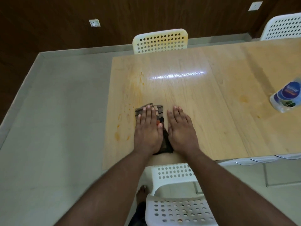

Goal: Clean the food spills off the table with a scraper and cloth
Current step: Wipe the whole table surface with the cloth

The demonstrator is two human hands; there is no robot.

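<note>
Wiping step. Left hand [147, 128] flat, fingers straight, pressing checked cloth [158, 111] on table [203, 103]. Right hand [181, 129] spread flat beside. Orange spills [118, 134] just left: sweep leftward next. Scraper possibly beneath.

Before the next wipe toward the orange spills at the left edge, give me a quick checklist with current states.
1. Cloth under the left hand: ok, fingers flat on it.
2. Right hand off the cloth, flat on the table: ok.
3. Orange spills left of the cloth gone: not ok.
4. Streak beyond the cloth gone: not ok.
5. Stain near the water bottle gone: not ok.
6. Scraper within reach: cannot tell, none visible.
</note>
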